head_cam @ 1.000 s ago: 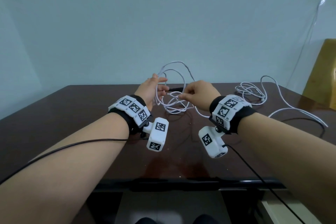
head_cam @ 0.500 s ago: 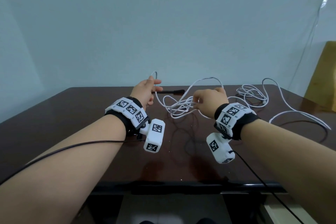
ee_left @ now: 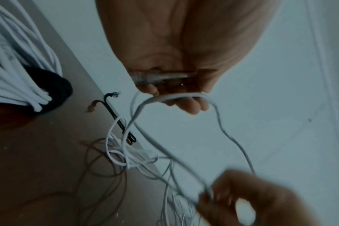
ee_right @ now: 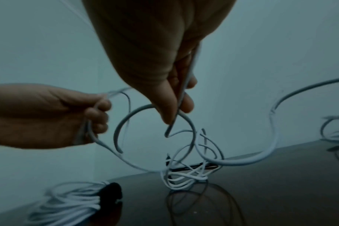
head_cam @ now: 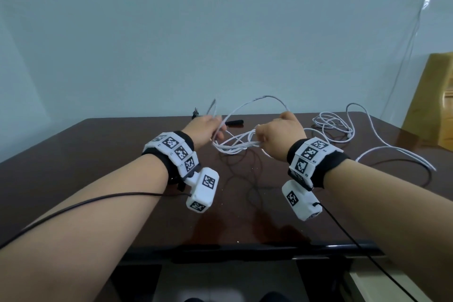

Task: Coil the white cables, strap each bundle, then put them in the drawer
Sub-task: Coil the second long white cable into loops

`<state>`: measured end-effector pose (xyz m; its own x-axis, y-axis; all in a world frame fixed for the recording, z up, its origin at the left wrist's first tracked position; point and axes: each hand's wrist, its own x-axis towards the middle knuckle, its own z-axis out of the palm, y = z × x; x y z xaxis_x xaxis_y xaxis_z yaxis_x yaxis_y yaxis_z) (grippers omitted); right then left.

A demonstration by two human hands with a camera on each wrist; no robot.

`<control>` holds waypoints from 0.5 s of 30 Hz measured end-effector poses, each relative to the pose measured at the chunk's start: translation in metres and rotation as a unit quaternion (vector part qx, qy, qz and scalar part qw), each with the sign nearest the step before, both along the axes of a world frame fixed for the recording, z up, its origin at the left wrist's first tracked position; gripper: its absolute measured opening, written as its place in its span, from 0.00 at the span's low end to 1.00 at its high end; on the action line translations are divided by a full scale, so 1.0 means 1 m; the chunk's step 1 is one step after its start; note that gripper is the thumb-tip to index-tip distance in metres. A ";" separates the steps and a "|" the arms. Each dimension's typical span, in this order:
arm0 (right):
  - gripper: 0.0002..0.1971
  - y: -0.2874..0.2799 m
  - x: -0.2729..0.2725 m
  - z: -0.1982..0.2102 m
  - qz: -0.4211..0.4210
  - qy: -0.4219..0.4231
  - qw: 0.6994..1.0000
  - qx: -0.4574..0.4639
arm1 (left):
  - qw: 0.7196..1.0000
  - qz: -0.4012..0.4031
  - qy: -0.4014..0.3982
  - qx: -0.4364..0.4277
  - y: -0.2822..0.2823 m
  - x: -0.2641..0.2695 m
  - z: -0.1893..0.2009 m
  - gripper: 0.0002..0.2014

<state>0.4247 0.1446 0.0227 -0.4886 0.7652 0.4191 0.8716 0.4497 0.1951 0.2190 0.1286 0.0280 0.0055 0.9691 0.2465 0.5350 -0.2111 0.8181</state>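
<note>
Over the dark table [head_cam: 98, 154], both hands hold one white cable [head_cam: 232, 147]. My left hand [head_cam: 217, 127] grips its plug end [ee_left: 159, 76] with curled fingers. My right hand [head_cam: 261, 137] pinches the cable [ee_right: 186, 85] farther along, and a loop arches between the hands. Its slack hangs in tangled loops [ee_right: 184, 178] onto the table. A second loose white cable [head_cam: 333, 125] lies at the back right. A coiled bundle wrapped in a black strap [ee_left: 19, 76] lies near my left wrist, also seen in the right wrist view [ee_right: 73, 203]. A loose black strap [head_cam: 234, 122] lies behind the hands.
The table backs onto a pale wall [head_cam: 220, 32]. A yellow wooden piece of furniture [head_cam: 436, 110] stands at the right. Thin black leads run from both wrist cameras [head_cam: 203, 189] along my arms. The table's front edge [head_cam: 245, 250] is close to my body.
My hands have drawn apart, the right one going right. The loops that stood high between them have dropped toward the table, leaving one arch of cable between the hands.
</note>
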 end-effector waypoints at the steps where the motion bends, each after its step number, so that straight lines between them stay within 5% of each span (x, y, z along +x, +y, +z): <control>1: 0.07 0.000 0.004 0.000 -0.015 -0.031 0.999 -0.007 | 0.999 0.014 -0.049 0.006 0.003 -0.007 0.001 0.19; 4: 0.13 -0.002 0.010 -0.006 -0.008 -0.117 0.993 -0.025 | 0.991 0.027 -0.132 0.028 0.001 -0.016 0.007 0.22; 7: 0.19 -0.001 0.009 -0.016 0.097 -0.091 0.991 0.003 | 0.991 0.039 -0.121 0.041 -0.005 -0.015 0.016 0.22; 10: 0.16 -0.004 0.004 -0.017 0.221 0.083 0.966 0.106 | 0.988 0.073 -0.129 0.054 -0.002 -0.021 0.017 0.20; 13: 0.24 -0.008 0.000 -0.007 0.153 0.284 0.940 0.113 | 0.977 0.088 -0.184 0.061 -0.001 -0.025 0.018 0.17; 15: 0.28 -0.006 -0.003 0.002 0.116 0.389 0.914 0.004 | 0.966 0.071 -0.242 0.060 -0.003 -0.026 0.022 0.16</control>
